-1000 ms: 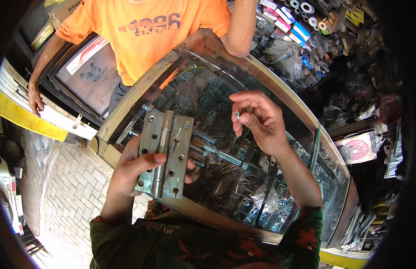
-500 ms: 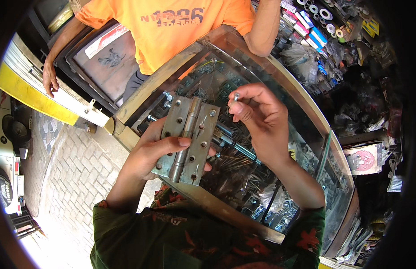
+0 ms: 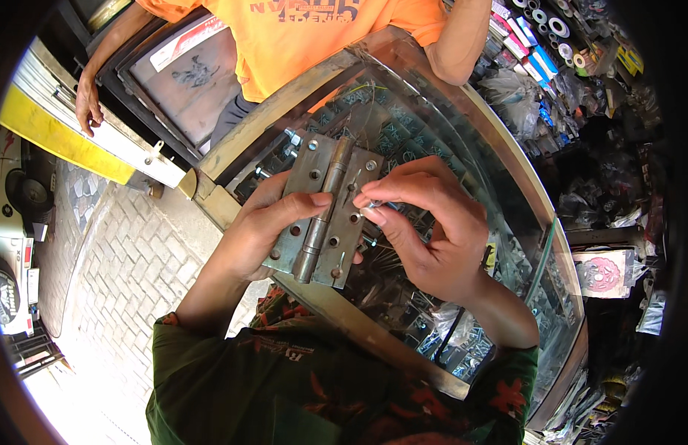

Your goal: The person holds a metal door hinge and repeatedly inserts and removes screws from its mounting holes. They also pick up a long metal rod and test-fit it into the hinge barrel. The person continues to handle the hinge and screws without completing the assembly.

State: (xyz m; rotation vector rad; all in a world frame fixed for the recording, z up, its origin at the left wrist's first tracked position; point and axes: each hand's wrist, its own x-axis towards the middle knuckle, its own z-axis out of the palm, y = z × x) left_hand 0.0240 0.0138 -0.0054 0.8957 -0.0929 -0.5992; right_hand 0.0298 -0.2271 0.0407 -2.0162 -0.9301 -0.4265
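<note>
My left hand (image 3: pixel 256 233) grips a large grey metal door hinge (image 3: pixel 312 248) laid open, thumb across its barrel and fingers underneath. Both leaves have several round holes. Screw heads seem to sit in the top hole of each leaf. Between thumb and forefinger, my right hand (image 3: pixel 449 236) pinches a small shiny screw (image 3: pixel 374 205), right beside a hole in the right leaf. The fingertips partly hide it, so I cannot tell whether it touches the hole. Shiny bolts (image 3: pixel 293 138) show past the hinge's upper left edge.
Below my hands stands a wood-framed glass display case (image 3: pixel 518 185) holding many screws and bolts. Across it is a person in an orange shirt (image 3: pixel 307 44). Packets and rings (image 3: pixel 533 63) crowd the right. Paving (image 3: pixel 129 259) and a yellow-edged rail (image 3: pixel 69 141) lie left.
My right hand has come down and left, bringing the screw from above the case to the hinge's right leaf. The left hand still holds the hinge. The whole view has shifted slightly.
</note>
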